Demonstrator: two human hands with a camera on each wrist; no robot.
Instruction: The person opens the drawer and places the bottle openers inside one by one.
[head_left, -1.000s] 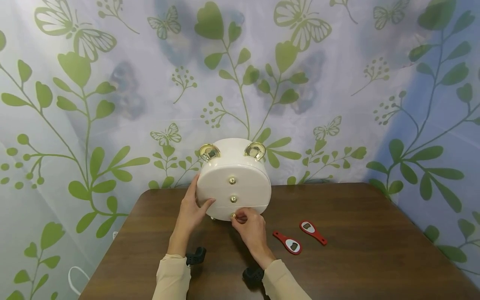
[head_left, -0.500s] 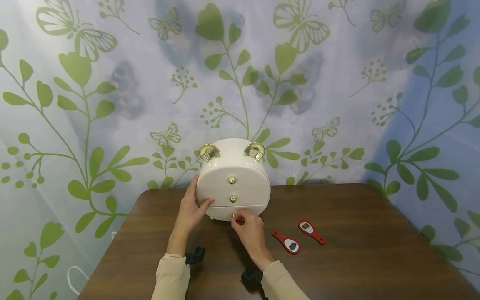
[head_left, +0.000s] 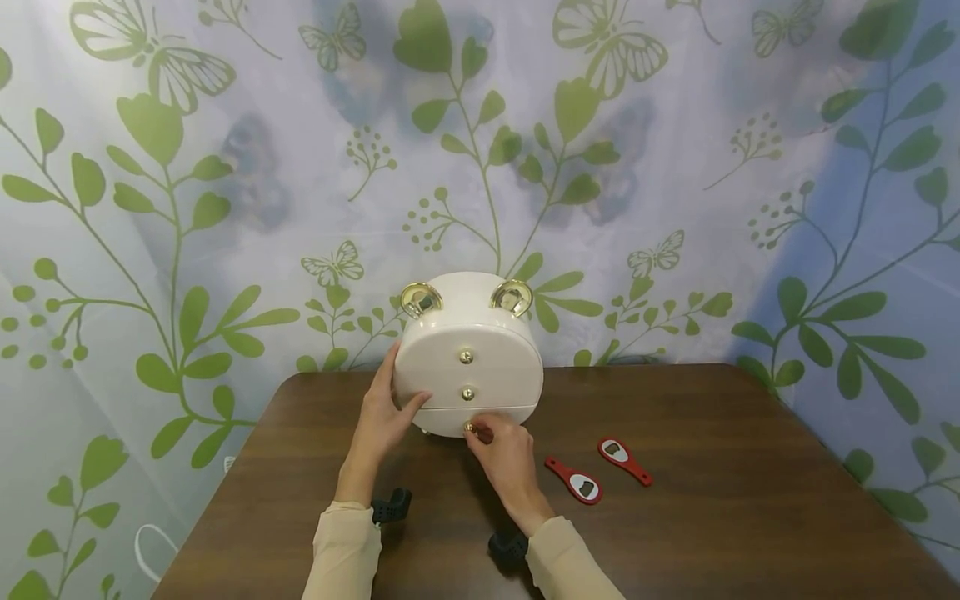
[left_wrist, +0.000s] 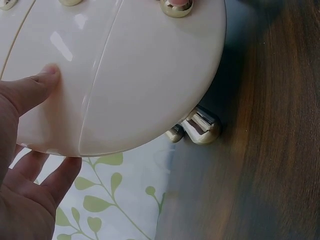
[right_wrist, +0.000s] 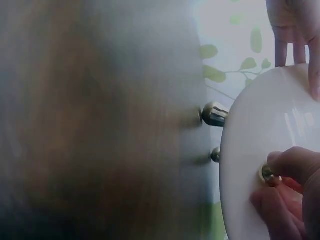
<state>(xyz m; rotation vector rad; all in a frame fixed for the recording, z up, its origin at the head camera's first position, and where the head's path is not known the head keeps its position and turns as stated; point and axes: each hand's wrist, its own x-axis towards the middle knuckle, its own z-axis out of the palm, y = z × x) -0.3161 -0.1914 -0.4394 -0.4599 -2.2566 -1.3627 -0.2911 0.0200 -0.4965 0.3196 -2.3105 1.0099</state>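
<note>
A round white jewelry box [head_left: 498, 371] with two gold ears stands toward the back of the table. Three gold knobs run down its front, and a seam sets off the bottom drawer [left_wrist: 145, 85]. My left hand [head_left: 382, 425] grips the box's left side, thumb on the front face and fingers around the edge. With thumb and fingertips, my right hand [head_left: 506, 467] pinches the lowest knob [right_wrist: 265, 173]. The bottom drawer's face looks level with the rest of the front. Small gold feet [left_wrist: 202, 127] carry the box.
Two red-handled bottle openers, a nearer opener [head_left: 576, 482] and a farther opener [head_left: 625, 461], lie right of my right hand. The brown wooden table [head_left: 712, 500] ends at a back edge just behind the box. A leaf-and-butterfly curtain [head_left: 480, 167] hangs behind it.
</note>
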